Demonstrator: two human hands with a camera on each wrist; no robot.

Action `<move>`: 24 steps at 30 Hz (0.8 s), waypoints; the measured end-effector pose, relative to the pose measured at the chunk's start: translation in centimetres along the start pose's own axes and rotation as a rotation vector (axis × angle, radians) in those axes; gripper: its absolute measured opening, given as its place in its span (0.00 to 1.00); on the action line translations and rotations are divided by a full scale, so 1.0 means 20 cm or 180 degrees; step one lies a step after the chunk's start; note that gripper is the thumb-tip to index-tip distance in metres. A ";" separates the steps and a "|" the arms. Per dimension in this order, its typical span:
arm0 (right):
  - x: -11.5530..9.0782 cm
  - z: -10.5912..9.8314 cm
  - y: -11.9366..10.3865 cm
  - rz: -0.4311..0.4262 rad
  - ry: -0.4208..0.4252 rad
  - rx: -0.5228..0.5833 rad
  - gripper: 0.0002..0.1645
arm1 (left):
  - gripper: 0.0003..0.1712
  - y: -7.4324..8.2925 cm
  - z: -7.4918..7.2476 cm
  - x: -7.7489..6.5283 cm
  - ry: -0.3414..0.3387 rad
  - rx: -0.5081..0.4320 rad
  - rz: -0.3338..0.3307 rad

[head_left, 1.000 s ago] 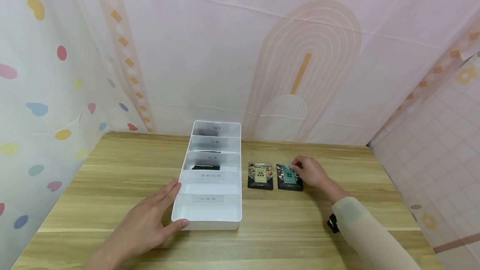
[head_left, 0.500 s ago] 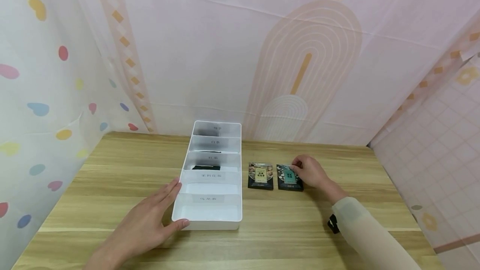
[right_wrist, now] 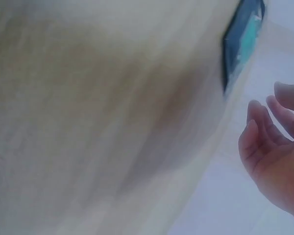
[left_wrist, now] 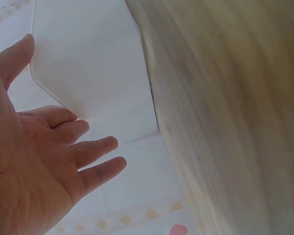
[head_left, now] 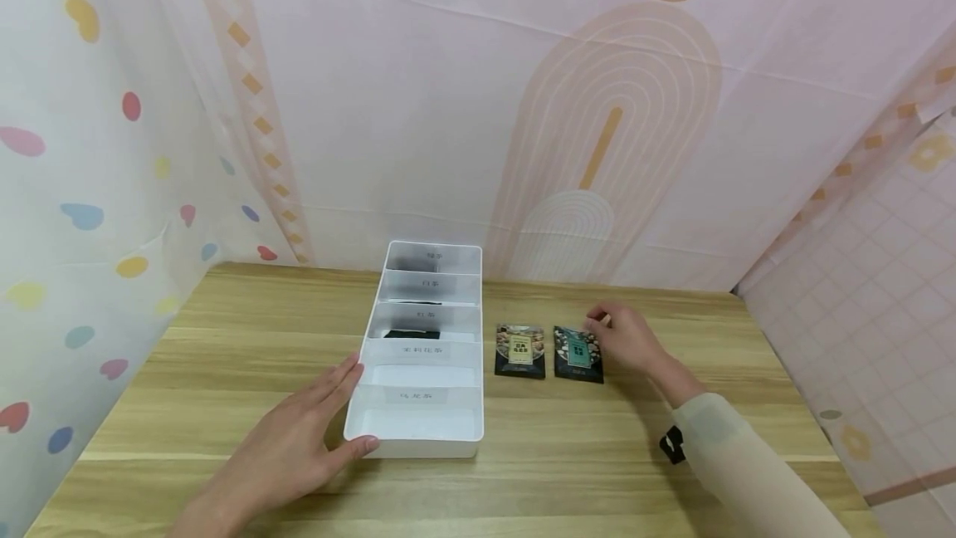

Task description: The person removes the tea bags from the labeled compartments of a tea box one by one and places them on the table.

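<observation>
A white divided box with printed labels on its compartments stands left of centre on the table. My left hand rests at its near left corner, thumb on the front rim and fingers along the left side; in the left wrist view those fingers are spread and relaxed. Right of the box lie a tea sachet with a yellow label and a tea sachet with a green label, side by side. My right hand hovers just beside the upper right corner of the green-labelled one, fingers loosely bent and holding nothing.
Dark sachets show inside the box's middle compartment; the two nearest compartments show bare white bottoms. A small black item sits under the right sleeve. The wooden table meets patterned curtains at the back and sides.
My right hand has let go of the green-labelled tea sachet and drawn slightly away to the right. That sachet is turned a little. My left hand stays at the box.
</observation>
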State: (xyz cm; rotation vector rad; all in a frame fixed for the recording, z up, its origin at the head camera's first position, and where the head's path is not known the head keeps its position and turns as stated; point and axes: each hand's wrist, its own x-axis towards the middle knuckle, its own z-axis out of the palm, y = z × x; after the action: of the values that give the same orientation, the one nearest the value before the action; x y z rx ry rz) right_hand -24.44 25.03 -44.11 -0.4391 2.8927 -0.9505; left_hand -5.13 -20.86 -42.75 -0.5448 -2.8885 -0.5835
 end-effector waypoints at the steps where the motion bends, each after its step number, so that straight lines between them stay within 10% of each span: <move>1: 0.00 -0.01 -0.01 -0.0013 0.0013 0.0038 0.11 | 0.52 0.00 0.00 0.00 -0.0001 0.0000 0.0002; 24: -0.06 -0.03 -0.26 -0.0763 0.0343 0.0309 0.10 | 0.52 0.00 0.00 0.00 -0.0003 0.0016 0.0026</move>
State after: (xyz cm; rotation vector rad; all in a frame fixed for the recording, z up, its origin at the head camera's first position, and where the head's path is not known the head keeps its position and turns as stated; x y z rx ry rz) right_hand -22.12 21.78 -40.59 -0.7631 2.9187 -1.1759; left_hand -5.15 -20.90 -42.88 -0.5559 -2.8864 -0.5750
